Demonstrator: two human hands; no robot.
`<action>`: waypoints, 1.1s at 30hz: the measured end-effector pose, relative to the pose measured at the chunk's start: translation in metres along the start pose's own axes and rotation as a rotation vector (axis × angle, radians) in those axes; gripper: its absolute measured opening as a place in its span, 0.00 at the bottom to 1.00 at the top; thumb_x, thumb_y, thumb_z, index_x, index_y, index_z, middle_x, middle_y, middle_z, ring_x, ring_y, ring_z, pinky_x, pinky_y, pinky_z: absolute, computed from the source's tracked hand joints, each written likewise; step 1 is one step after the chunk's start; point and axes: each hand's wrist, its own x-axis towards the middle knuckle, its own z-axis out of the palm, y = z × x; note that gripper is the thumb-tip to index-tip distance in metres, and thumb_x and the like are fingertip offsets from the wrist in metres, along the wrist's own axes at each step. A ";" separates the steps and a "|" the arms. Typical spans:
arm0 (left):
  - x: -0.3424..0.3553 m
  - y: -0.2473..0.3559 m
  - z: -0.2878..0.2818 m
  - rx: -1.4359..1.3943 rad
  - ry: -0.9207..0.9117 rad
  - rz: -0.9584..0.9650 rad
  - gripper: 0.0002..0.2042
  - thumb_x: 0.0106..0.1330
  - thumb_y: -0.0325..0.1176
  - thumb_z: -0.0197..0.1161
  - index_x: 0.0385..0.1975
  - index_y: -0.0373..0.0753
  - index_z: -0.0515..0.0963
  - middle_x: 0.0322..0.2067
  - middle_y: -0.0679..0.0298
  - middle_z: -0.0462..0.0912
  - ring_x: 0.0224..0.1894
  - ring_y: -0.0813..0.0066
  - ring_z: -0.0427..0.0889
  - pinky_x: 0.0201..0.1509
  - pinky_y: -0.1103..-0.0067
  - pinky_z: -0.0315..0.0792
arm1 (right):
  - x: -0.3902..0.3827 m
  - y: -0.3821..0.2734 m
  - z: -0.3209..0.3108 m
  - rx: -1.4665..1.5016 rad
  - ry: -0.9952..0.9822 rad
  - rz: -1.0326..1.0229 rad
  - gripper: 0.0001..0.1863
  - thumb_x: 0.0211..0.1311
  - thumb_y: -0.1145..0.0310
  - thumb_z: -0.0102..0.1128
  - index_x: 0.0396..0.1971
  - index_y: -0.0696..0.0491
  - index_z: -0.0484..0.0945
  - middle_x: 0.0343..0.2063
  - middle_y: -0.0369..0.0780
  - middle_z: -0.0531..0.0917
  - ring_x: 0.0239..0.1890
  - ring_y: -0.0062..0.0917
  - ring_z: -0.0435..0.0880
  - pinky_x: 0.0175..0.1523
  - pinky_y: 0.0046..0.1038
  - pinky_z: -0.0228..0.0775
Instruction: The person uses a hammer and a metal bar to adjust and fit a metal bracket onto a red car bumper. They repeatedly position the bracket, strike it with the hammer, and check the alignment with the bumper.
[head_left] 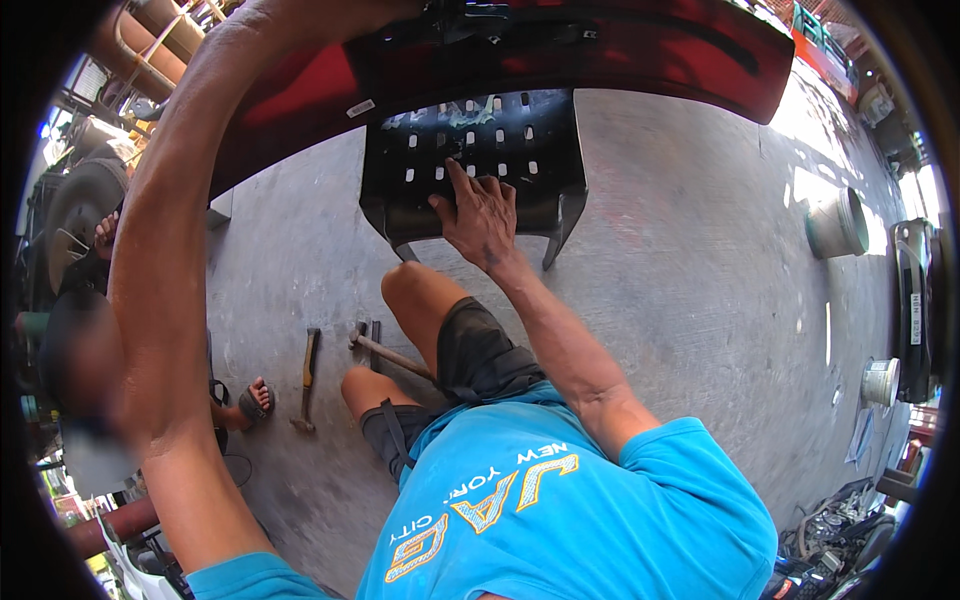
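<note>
A dark red, curved car body panel (690, 62) spans the top of the view, its lower edge over a black slotted plastic stool (400, 205). My left arm is raised along the left side, and my left hand (375, 12) is at the panel's top, partly cut off by the frame; its fingers are hidden. On the stool's seat rests my right hand (482, 218), index finger stretched forward and the others slightly bent, holding nothing. By my knees lie a yellow-and-black-handled hammer (309, 378) and a wooden-handled hammer (397, 357), with a dark bar (375, 343) beside the second.
Close on my left is another person, with a sandalled foot (257, 400) on the concrete floor (680, 300). A tyre (88, 208) stands behind them. To the right are a pale bucket (838, 225), a smaller tub (880, 382), a black bumper (912, 300) and piled metal parts (835, 540).
</note>
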 end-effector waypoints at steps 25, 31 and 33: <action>-0.023 -0.023 0.003 -0.269 0.083 -0.091 0.18 0.60 0.24 0.66 0.51 0.29 0.77 0.38 0.48 0.86 0.41 0.58 0.86 0.48 0.68 0.78 | -0.005 -0.016 0.002 0.121 0.069 -0.065 0.32 0.63 0.56 0.66 0.64 0.53 0.71 0.44 0.40 0.87 0.47 0.34 0.79 0.55 0.40 0.61; -0.023 -0.037 0.008 -0.266 0.040 -0.109 0.15 0.62 0.28 0.66 0.48 0.29 0.79 0.37 0.49 0.86 0.41 0.58 0.86 0.47 0.68 0.77 | -0.004 -0.014 0.002 0.116 0.043 -0.049 0.32 0.64 0.56 0.66 0.64 0.54 0.71 0.44 0.40 0.87 0.48 0.34 0.79 0.56 0.40 0.61; -0.021 -0.028 0.006 -0.220 0.038 -0.106 0.14 0.63 0.31 0.65 0.46 0.30 0.81 0.35 0.50 0.86 0.39 0.58 0.86 0.47 0.68 0.77 | -0.004 -0.013 0.001 0.114 0.034 -0.042 0.32 0.64 0.56 0.65 0.64 0.54 0.71 0.44 0.40 0.87 0.48 0.34 0.79 0.56 0.40 0.61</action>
